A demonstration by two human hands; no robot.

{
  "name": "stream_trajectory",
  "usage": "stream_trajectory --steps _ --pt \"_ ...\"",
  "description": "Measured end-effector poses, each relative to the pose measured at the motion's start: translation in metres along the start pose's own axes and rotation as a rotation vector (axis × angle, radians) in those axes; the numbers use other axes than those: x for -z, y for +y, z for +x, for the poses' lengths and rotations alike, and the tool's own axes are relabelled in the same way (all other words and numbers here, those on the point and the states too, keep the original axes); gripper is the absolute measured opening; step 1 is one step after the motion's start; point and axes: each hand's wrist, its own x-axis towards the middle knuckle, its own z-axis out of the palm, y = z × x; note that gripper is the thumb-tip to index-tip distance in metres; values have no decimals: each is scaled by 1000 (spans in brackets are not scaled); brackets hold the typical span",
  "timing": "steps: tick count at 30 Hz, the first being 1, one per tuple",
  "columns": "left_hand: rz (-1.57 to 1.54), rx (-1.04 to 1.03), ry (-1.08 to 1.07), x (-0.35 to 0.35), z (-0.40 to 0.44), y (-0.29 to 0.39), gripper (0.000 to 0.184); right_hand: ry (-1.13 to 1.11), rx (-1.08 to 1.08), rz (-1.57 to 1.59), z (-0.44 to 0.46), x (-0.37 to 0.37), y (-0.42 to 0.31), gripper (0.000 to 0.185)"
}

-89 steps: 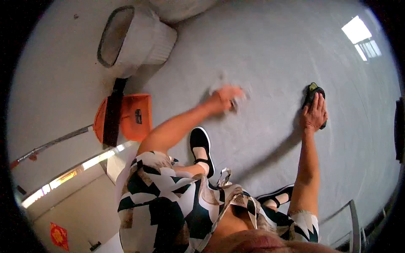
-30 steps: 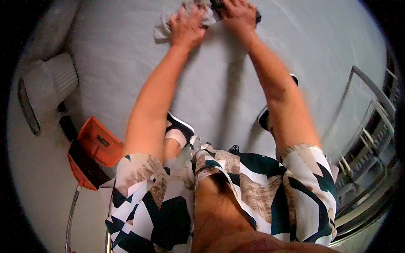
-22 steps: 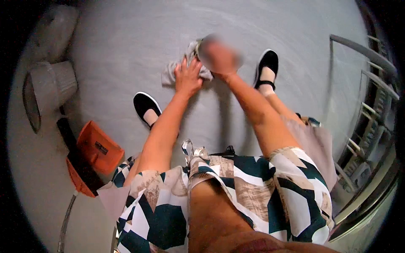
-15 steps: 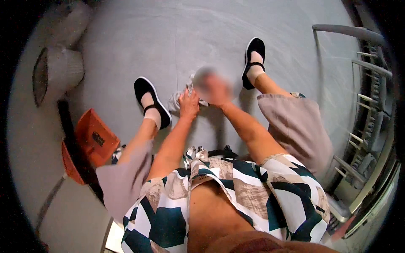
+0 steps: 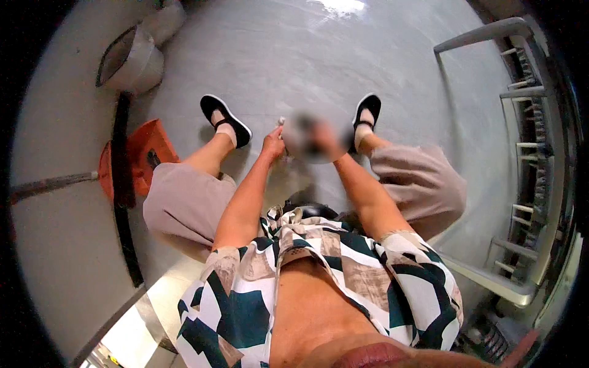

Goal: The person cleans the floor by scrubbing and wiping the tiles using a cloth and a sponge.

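My left hand (image 5: 274, 145) is closed between my shoes, its fingers curled round a pale, crumpled cloth (image 5: 281, 121). Only small bits of the cloth show past the fingers. Just right of it is my right hand (image 5: 329, 142), partly covered by a blurred round patch, so its fingers and anything in them cannot be made out. Something dark shows inside that patch near the fingers. Both hands are low in front of me, between my black shoes (image 5: 226, 122).
An orange dustpan (image 5: 150, 147) stands at the left by a dark strip. Behind it is a pale bucket (image 5: 136, 64). A grey metal rack (image 5: 527, 184) runs along the right. The grey floor (image 5: 294, 67) stretches ahead.
My left hand was spread on the grey-white cloth and is now closed, with less cloth showing. My left foot has shifted, and the camera view has turned.
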Motion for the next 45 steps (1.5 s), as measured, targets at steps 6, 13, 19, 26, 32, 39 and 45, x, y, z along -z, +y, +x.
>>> stream_trajectory --steps 6,13,19,26,32,39,45 --pt "-264 69 275 105 18 58 57 159 120 26 75 77 -54 46" --pt "-265 108 631 218 39 8 56 546 150 -388 104 240 -54 47" --pt "-1 303 1002 264 -11 -140 62 776 -259 -609 30 304 -25 57" --pt "369 617 780 278 -41 -102 77 1076 -501 -1014 -41 304 -29 59" --pt "439 489 821 362 25 -161 73 929 -143 -730 -21 326 -78 49" --pt "656 -251 715 269 92 9 76 835 398 -944 45 282 -134 52" --pt "482 -576 327 125 95 107 71 286 523 -771 77 146 -161 58"
